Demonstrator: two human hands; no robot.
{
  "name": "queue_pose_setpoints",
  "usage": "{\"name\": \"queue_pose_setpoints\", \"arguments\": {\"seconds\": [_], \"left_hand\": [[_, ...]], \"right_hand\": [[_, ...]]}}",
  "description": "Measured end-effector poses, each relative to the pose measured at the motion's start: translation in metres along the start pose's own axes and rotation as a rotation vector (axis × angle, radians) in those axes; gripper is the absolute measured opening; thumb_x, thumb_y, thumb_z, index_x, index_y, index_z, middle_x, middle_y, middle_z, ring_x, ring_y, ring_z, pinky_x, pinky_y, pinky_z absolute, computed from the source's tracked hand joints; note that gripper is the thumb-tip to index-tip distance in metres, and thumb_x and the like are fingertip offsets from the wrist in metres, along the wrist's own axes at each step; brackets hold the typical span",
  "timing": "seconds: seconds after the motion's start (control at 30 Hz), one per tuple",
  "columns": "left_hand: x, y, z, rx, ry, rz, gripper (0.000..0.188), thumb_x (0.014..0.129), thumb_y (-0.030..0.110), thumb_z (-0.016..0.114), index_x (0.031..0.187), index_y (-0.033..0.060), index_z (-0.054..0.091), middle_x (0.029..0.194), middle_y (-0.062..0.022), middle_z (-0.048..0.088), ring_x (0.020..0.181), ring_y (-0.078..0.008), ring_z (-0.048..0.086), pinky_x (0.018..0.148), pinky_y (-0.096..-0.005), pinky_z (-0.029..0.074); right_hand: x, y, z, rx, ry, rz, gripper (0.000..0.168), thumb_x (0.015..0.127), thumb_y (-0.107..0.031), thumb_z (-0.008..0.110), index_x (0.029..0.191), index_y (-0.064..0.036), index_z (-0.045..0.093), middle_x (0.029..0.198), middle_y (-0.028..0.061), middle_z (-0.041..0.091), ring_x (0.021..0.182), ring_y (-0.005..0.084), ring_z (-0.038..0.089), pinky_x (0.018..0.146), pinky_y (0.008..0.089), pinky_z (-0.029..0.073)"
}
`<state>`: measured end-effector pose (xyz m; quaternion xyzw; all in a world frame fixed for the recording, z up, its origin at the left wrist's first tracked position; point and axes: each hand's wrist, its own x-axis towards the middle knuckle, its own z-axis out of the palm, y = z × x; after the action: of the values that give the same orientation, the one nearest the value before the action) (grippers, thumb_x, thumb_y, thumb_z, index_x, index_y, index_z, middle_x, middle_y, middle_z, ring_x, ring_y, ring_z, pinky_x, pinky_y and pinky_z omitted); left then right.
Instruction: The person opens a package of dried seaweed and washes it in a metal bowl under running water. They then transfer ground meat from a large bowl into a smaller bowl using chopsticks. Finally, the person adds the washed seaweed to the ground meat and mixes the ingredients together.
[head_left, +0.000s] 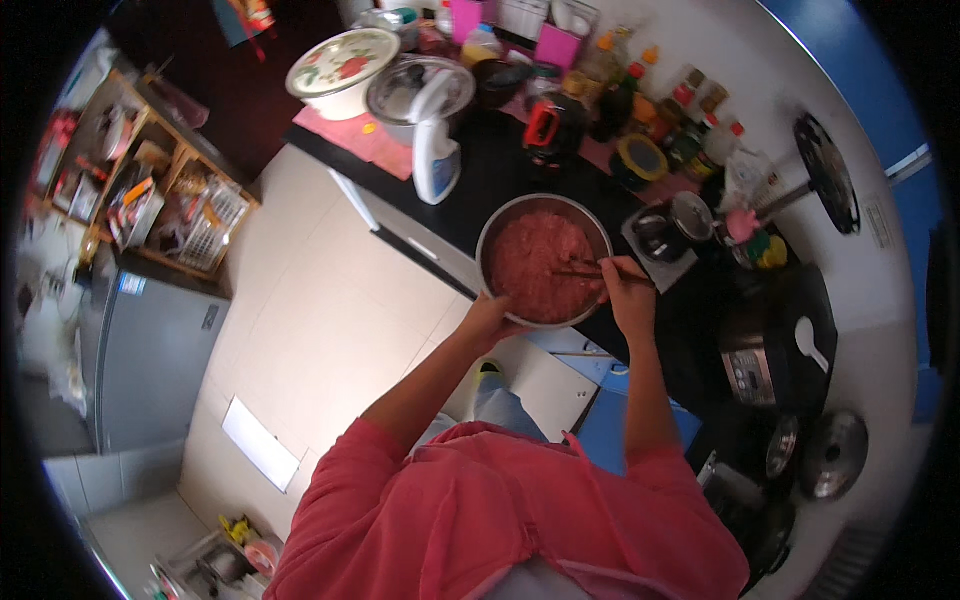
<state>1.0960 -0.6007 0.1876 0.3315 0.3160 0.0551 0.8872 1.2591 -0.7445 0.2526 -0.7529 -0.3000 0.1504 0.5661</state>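
A round metal bowl (486, 232) of raw minced meat (536, 255) is in front of me, at the edge of the black countertop. My left hand (491, 322) grips the near left rim of the bowl, its fingers partly hidden beneath it. In my right hand (628, 289) is a pair of dark chopsticks (576, 274), held at the bowl's right side. Their tips reach into the meat. I cannot tell whether the bowl rests fully on the counter.
A white spray bottle (435, 161), a lidded floral pot (341, 71) and a glass-lidded pot (390, 94) stand beyond the bowl. Rightward are a black-handled item on a grey board (667, 274) and a rice cooker (750, 367). Several seasoning bottles (682, 142) line the wall.
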Motion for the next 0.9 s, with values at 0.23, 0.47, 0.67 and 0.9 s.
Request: {"name": "queue_pose_setpoints", "arguments": {"seconds": [0.23,0.47,0.67,0.9], "left_hand": [[-0.148,-0.016,-0.081,-0.206,0.294,0.236,0.053,0.079,-0.002,0.039,0.132,-0.0017,0.027,0.119,-0.0235,0.049,0.101,-0.0349,0.059,0.087,-0.0408,0.054],[-0.317,-0.091,-0.19,-0.502,0.588,0.575,0.056,0.078,-0.003,0.04,0.132,0.0028,0.025,0.118,-0.0215,0.049,0.101,-0.0328,0.059,0.082,-0.0394,0.056],[-0.479,-0.174,-0.243,-0.706,0.974,0.844,0.051,0.078,-0.004,0.038,0.128,-0.0031,0.029,0.112,-0.0216,0.054,0.093,-0.0315,0.063,0.084,-0.0402,0.055],[-0.613,-0.249,-0.284,-0.893,1.383,0.985,0.054,0.077,-0.003,0.041,0.129,0.0011,0.027,0.11,-0.021,0.055,0.091,-0.0313,0.063,0.081,-0.0414,0.056]], "right_hand": [[-0.033,-0.094,0.083,0.145,-0.467,-0.288,0.011,0.091,-0.009,0.054,0.094,0.0,0.06,0.077,0.0053,0.062,0.06,0.0092,0.058,0.054,0.0222,0.047],[-0.176,-0.141,0.295,0.204,-1.245,-0.994,0.01,0.079,0.0,0.062,0.088,-0.003,0.059,0.082,0.0095,0.058,0.071,0.0215,0.06,0.061,0.0287,0.047],[-0.309,-0.218,0.418,0.251,-1.465,-0.543,0.015,0.092,-0.014,0.054,0.09,0.0,0.055,0.073,0.0065,0.062,0.061,0.0099,0.059,0.054,0.0245,0.051],[-0.547,-0.213,0.594,0.411,-1.826,-0.203,0.012,0.093,-0.013,0.052,0.089,-0.001,0.049,0.078,0.0127,0.065,0.058,0.0154,0.063,0.051,0.0262,0.053]]}}
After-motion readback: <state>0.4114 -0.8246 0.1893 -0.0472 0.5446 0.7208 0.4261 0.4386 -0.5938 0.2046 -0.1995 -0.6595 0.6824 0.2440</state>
